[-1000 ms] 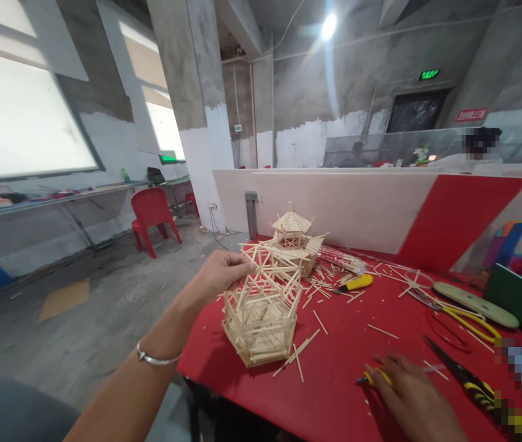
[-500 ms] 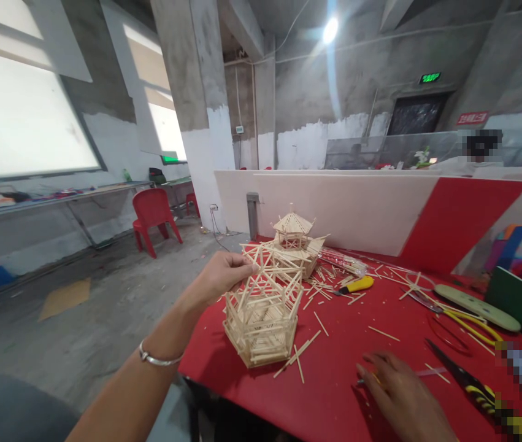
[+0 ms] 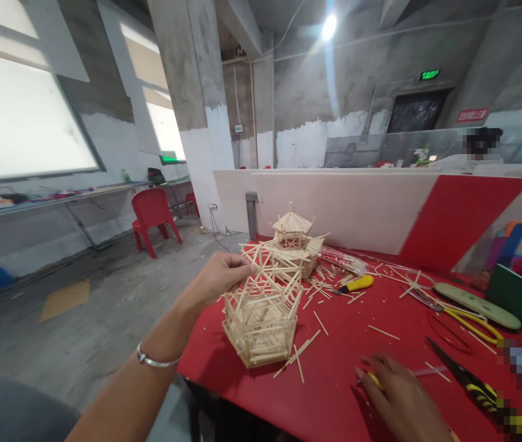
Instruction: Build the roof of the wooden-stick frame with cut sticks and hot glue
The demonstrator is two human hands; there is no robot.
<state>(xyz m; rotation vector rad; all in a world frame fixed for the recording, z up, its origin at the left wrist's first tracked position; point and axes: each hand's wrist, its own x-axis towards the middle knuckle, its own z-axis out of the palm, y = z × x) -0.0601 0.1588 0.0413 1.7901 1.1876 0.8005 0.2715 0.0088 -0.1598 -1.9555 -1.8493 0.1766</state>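
Note:
My left hand (image 3: pixel 224 276) pinches the upper sticks of a hexagonal wooden-stick model (image 3: pixel 261 334) at the near left of the table. Its base has low railings, and slanting sticks rise above them. Lower right, my right hand (image 3: pixel 394 393) is closed around what looks like a glue gun (image 3: pixel 375 380); a small tip, a bit of yellow and a translucent stick (image 3: pixel 429 371) show, while the palm hides the rest. That tip is apart from the model. Behind stands a second stick model, a pavilion (image 3: pixel 292 230) with a pointed roof.
Loose sticks (image 3: pixel 300 356) lie scattered on the red table (image 3: pixel 334 344). A yellow cutter knife (image 3: pixel 355 284), yellow-handled pliers (image 3: pixel 467 322) and black-yellow scissors (image 3: pixel 458 371) lie to the right. A white partition (image 3: pixel 334 209) borders the back; a person (image 3: pixel 476 153) is beyond it.
My right hand has turned slightly, so more of the yellow part shows. My left hand and the model keep their place; the view has shifted very little.

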